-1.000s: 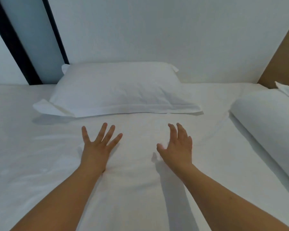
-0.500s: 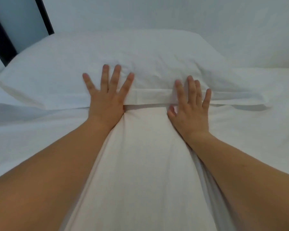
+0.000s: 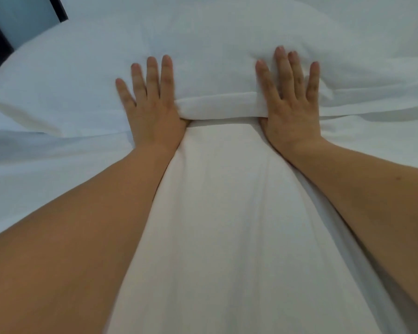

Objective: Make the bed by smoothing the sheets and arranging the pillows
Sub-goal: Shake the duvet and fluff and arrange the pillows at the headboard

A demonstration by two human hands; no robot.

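Observation:
A white pillow [image 3: 215, 51] lies across the head of the bed on the white sheet [image 3: 217, 213]. My left hand [image 3: 152, 109] rests flat on the pillow's near edge, left of centre, fingers spread. Flat on the same edge to the right is my right hand [image 3: 291, 100], fingers also apart. Both thumbs are hidden under the pillow's hem [image 3: 220, 106], which bulges up between the hands. Both forearms reach forward over the sheet.
A dark vertical frame with a pale panel [image 3: 22, 22] stands at the top left behind the pillow. The sheet spreads left and right of my arms with soft creases.
My hands slid forward off the sheet onto the pillow's near edge. The view moved closer to the pillow, and the hem now bunches between the hands.

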